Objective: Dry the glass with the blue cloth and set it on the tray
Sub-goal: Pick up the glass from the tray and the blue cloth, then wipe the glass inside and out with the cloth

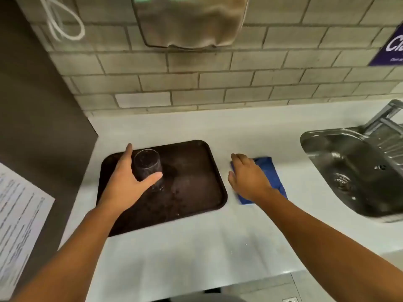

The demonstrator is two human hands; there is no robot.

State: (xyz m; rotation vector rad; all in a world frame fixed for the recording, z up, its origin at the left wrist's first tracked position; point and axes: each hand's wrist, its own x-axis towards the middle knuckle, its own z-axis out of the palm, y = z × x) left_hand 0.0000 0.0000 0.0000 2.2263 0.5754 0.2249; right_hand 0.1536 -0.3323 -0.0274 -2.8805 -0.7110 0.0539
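A clear glass (146, 165) stands on the dark brown tray (196, 171), in the tray's left half. My left hand (127, 182) wraps around the glass, thumb in front and fingers behind it. To the right of the tray a folded blue cloth (270, 173) lies flat on the white counter. My right hand (248, 177) rests palm down on the cloth's left part, covering it; whether the fingers grip the cloth I cannot tell. Water drops speckle the tray near the glass.
A steel sink (349, 168) with a tap (386, 114) sits at the right. A tiled wall (218, 83) rises behind the counter, with a metal dispenser (192, 20) above. A dark panel (39, 118) with a printed sheet (19, 214) stands left.
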